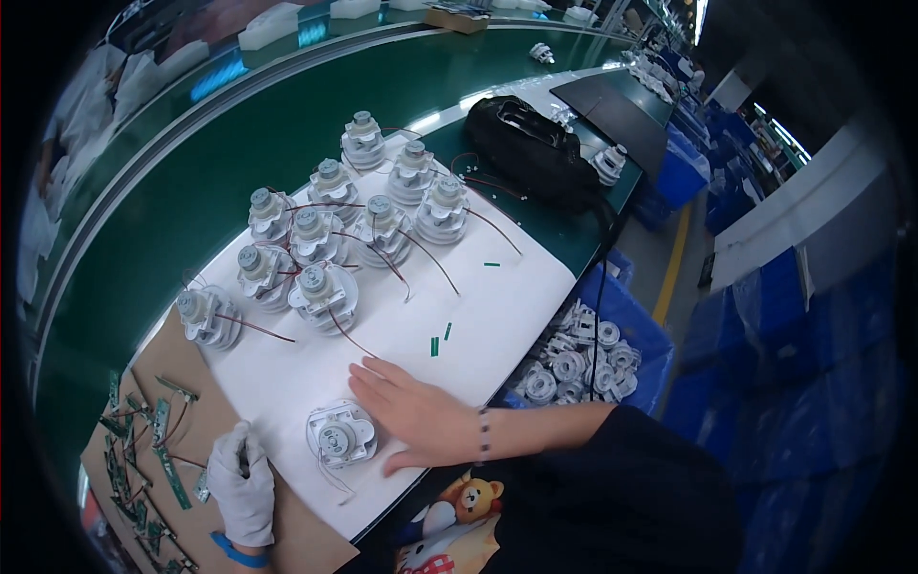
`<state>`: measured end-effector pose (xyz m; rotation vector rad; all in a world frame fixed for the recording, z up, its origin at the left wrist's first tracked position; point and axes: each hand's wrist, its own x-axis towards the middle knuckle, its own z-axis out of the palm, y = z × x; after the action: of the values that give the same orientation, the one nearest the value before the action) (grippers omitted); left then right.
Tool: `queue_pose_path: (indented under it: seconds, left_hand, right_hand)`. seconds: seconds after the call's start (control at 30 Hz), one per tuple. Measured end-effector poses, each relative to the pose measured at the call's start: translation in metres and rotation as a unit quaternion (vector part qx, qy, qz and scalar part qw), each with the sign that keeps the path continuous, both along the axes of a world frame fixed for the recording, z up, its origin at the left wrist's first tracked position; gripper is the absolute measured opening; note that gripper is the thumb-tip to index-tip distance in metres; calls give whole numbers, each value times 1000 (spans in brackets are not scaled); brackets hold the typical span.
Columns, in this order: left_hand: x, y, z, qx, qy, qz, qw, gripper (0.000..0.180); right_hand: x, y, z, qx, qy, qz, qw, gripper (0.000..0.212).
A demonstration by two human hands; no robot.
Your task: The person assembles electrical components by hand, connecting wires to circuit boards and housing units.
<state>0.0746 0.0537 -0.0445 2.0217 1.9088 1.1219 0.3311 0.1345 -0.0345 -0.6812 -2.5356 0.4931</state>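
Observation:
My left hand [243, 488], in a white glove, rests over brown cardboard [306, 531] with its fingers curled together. A small dark patch shows between those fingers, too little of it to name. My bare right hand [411, 413] is stretched out with the thumb apart, holding nothing that I can see. Just left of it, a white plastic motor assembly [340, 434] with a round grey motor lies on the white sheet [402, 488], its thin wires trailing toward me. Left of my gloved hand, several narrow green circuit boards [174, 478] with wires lie in a loose pile.
Several similar motor assemblies [323, 298] stand grouped farther back, red and dark wires trailing. Small green strips [435, 346] lie on the sheet. A black bag [535, 158] sits at the back right. Below the table's right edge, a blue bin [650, 354] holds white plastic parts.

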Motion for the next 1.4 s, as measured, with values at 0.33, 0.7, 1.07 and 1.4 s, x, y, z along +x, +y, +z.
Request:
queue_pose_path:
  seconds: [0.33,0.7,1.07,1.4]
  left_hand:
    - [-2,1,-3,-10,-25,20,999,24]
    - [-5,4,1,20,66,16,997,20]
    - [34,6,71,30,88,-83,992,36]
    - [88,16,81,-256,235,14,937,21]
  right_hand:
    - [135,214,-1,133,-106,-371,913,12]
    - [155,208,11,234,-102,-409,876,15]
    - [83,43,36,-258,334,-94,902,13]
    - [34,-17,2,-501,311,-5,808,9]
